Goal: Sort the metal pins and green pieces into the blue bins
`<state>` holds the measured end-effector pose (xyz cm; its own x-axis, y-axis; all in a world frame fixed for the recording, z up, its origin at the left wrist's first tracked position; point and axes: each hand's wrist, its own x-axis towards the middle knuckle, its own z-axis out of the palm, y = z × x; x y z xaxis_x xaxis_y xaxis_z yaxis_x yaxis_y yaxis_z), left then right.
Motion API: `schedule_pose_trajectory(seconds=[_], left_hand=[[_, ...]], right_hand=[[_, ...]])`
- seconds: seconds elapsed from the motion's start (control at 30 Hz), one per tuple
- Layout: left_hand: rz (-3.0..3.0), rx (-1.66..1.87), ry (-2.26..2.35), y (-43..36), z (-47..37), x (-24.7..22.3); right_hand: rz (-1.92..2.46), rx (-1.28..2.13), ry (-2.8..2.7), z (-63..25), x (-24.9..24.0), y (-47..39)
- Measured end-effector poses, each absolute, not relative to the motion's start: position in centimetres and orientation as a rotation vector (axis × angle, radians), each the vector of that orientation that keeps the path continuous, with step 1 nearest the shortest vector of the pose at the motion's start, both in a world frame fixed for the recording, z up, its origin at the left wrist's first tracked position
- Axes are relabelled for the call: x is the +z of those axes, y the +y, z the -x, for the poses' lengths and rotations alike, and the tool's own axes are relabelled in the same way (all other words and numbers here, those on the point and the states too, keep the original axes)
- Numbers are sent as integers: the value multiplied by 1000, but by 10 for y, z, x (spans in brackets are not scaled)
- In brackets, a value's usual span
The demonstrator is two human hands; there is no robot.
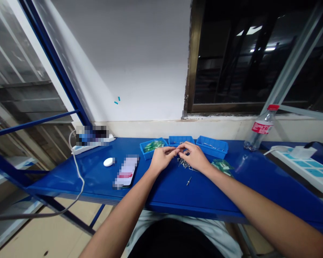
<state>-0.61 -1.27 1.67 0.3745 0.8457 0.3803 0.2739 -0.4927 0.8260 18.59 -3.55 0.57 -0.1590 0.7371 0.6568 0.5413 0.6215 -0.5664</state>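
Observation:
My left hand (pixel 163 157) and my right hand (pixel 193 154) meet at their fingertips over the blue table, in front of the bins. Both are closed in a pinch; whatever lies between the fingertips is too small to make out. Below them spreads a pile of metal rivets (pixel 184 164), partly covered by my right hand. One loose rivet (pixel 188 181) lies nearer to me. Green-printed plastic packets (pixel 223 166) rest beside my right wrist. Behind my left hand, a blue bin (pixel 144 152) holds similar packets. The middle blue bin (pixel 181 138) and right blue bin (pixel 223 153) contain some thin metal pieces.
A phone (pixel 127 170) and a white round case (pixel 108 162) lie left on the blue table (pixel 161 195). A plastic bottle (pixel 261 129) with a red cap stands at the back right. Power strips (pixel 307 168) with cables sit at both sides, and a wall rises behind.

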Motion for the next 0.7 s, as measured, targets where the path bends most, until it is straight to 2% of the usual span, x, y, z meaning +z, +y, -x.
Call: schedule_pose_trajectory(seconds=[0.3,0.7], left_hand=[[-1957,1134,916,-5,4,7],[-1983,1162,868,-2,2,3]], right_hand=[[1080,477,-1654,-182,3,-35],[1100,516,-1749,-185,1,-33]])
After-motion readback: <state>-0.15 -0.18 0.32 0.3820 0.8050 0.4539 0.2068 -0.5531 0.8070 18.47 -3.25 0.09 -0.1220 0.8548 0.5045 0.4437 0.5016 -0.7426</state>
